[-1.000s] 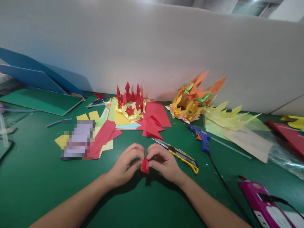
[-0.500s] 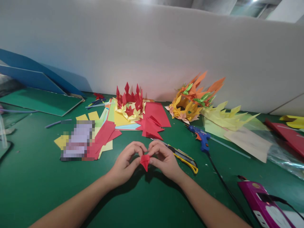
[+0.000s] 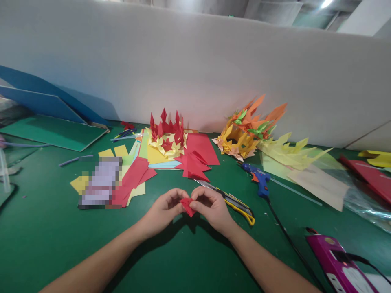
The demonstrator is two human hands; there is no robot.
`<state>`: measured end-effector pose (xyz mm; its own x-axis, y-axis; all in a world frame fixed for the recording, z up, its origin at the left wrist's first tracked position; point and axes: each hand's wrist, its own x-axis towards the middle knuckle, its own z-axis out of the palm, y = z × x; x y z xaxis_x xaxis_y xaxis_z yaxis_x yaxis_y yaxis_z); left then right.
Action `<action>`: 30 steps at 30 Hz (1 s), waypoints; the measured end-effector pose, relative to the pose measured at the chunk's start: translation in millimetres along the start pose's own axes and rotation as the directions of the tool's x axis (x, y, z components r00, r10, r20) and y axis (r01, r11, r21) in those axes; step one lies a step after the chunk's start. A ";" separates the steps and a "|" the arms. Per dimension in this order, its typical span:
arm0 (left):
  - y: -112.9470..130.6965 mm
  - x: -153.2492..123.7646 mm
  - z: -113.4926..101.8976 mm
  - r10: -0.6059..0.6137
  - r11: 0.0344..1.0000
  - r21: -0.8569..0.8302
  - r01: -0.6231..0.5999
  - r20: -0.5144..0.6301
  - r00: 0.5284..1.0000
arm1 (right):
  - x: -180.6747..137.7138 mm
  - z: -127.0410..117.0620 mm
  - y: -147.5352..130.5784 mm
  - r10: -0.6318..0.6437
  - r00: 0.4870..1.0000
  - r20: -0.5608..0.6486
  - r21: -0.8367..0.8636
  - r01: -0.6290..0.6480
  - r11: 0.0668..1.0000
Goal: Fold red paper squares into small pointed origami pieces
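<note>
- Folded red paper (image 3: 188, 206) held between both hands over the desk (image 3: 183, 264), well in from its far edge
- Left hand (image 3: 163, 211): thumb and fingertips closed on the paper's left side
- Right hand (image 3: 214, 208): thumb and fingertips pinching its right side
- Cutter (image 3: 233, 200) just beyond the right hand, lying slantwise
- Glue gun (image 3: 260, 179) to the cutter's right
- Red crown (image 3: 165, 127) on coloured sheets (image 3: 202, 148) near the desk's far edge
- Yellow crown (image 3: 252, 143) farther right along that edge
</note>
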<state>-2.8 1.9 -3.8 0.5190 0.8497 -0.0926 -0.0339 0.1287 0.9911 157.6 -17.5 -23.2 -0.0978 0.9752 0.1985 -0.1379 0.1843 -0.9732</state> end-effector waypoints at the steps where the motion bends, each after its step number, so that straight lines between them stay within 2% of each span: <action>1: 1.2 0.2 0.0 -0.044 0.999 -0.027 0.044 0.000 0.999 | 0.3 0.6 -0.3 0.030 0.999 -0.010 0.017 -0.030 0.999; 6: 5.6 -0.1 0.6 -0.158 0.986 -0.069 0.153 -0.062 0.986 | 2.3 0.9 -0.6 0.152 0.988 -0.034 0.078 -0.149 0.986; 9: 8.0 -0.2 2.6 -0.180 0.981 -0.091 0.170 -0.110 0.978 | 4.0 -0.9 0.5 0.225 0.974 -0.010 0.114 -0.222 0.968; 14: 10.2 0.1 3.2 -0.177 0.979 -0.122 0.162 -0.126 0.976 | 6.1 -3.5 1.1 0.321 0.946 0.044 0.210 -0.323 0.923; 23: 7.5 0.6 -4.6 -0.290 0.943 -0.202 0.264 -0.114 0.950 | 6.9 -8.5 1.0 0.400 0.905 0.147 0.313 -0.426 0.849; 30: 10.3 1.3 -7.2 -0.353 0.920 -0.223 0.323 -0.109 0.929 | 5.8 -8.9 2.1 0.400 0.897 0.189 0.341 -0.442 0.830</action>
<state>-8.6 8.0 5.6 0.4008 0.8000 -0.4464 -0.0535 0.5069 0.8603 165.5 -10.3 -25.1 -0.3292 0.9252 -0.1890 -0.4077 -0.3198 -0.8553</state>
